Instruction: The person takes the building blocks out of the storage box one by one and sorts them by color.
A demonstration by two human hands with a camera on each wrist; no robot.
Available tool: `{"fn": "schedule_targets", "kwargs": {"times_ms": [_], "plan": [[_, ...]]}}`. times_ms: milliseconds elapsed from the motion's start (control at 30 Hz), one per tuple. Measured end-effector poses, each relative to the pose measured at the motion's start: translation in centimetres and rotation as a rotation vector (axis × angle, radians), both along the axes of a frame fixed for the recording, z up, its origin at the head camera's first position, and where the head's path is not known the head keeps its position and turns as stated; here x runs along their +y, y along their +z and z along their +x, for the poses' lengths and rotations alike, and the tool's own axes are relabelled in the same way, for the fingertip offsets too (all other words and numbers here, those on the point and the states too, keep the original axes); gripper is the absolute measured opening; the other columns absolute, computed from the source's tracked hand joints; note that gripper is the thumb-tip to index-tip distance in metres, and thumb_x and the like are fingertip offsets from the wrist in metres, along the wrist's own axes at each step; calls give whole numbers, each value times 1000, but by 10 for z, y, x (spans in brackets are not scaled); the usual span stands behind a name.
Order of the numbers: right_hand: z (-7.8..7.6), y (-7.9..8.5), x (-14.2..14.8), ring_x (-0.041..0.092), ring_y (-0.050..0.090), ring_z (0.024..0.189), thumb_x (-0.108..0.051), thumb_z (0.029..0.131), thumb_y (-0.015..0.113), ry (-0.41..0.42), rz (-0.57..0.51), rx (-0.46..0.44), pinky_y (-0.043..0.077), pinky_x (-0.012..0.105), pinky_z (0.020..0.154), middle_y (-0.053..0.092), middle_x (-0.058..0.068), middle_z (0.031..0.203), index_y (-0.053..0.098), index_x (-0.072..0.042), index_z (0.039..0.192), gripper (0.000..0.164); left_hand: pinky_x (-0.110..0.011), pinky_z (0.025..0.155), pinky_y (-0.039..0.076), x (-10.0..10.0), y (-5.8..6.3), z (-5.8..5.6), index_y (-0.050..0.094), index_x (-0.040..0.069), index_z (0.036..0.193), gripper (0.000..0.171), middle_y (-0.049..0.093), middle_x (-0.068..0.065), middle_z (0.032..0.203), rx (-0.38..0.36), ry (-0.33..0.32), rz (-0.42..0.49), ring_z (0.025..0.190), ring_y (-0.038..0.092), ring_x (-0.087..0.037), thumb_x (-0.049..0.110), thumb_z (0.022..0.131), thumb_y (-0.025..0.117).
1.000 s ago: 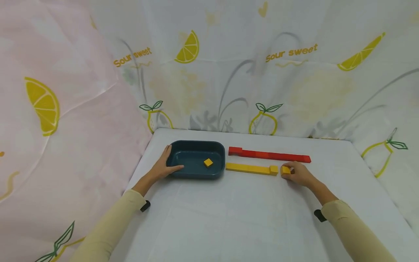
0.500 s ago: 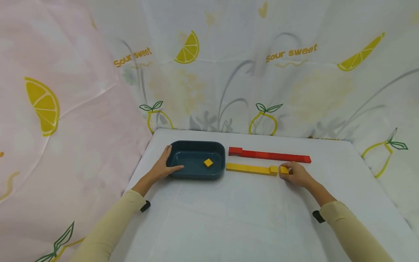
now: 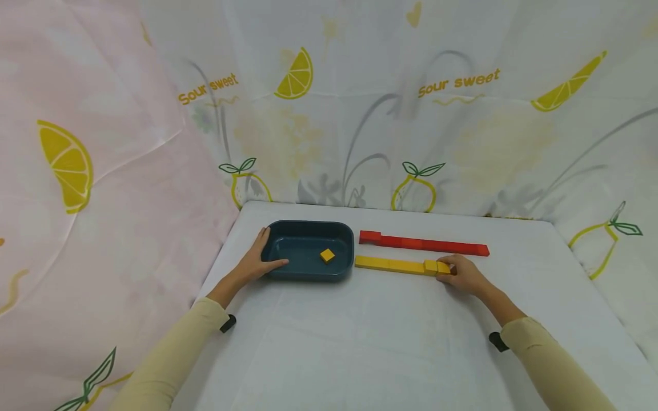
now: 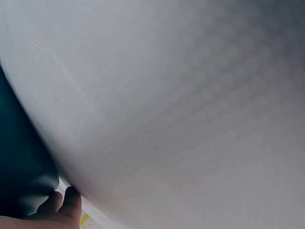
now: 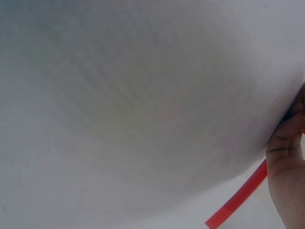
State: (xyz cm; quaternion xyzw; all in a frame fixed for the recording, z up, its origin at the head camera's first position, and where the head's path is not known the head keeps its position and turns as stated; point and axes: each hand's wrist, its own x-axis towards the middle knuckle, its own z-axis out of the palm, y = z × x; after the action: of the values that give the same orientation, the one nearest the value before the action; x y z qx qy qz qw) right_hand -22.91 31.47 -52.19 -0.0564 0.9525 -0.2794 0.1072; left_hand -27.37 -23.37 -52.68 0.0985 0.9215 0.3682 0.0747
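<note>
In the head view my right hand pinches a small yellow block at the right end of a yellow row. That block sits up against another raised yellow block. My left hand holds the left end of a dark teal rectangular dish, thumb over the near rim and fingers along the side. One yellow block lies inside the dish. The left wrist view catches the dish wall beside the fingers; in the right wrist view the hand is cut off at the edge.
Behind the yellow row runs a long red row, with a taller red block at its left end. Everything stands on a white-covered table. A lemon-print curtain hangs behind and at the sides.
My right hand has slid the yellow block leftward, closing the gap to the raised block at the row's end. The left hand and the dish have stayed put.
</note>
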Motion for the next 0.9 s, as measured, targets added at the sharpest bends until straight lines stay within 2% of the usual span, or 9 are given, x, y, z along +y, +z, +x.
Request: {"fn": "schedule_targets", "kwargs": {"times_ms": [333,900], "plan": [[-1,-5,-2,23,53,87,-18,87,75,13,-2,29,51,30,75,62,19,114,60,3,129,49,-66,118,15,-2,1,0,-6,23,160,119,-10,-10,167,-33,6,11,153,1,-39,60,80,74],[-1,-6,-1,23,51,87,-17,88,74,8,-1,19,49,29,74,61,15,108,59,1,131,49,-66,118,15,-1,1,2,-5,23,160,118,-9,-10,167,-30,3,24,153,1,-38,60,80,74]]}}
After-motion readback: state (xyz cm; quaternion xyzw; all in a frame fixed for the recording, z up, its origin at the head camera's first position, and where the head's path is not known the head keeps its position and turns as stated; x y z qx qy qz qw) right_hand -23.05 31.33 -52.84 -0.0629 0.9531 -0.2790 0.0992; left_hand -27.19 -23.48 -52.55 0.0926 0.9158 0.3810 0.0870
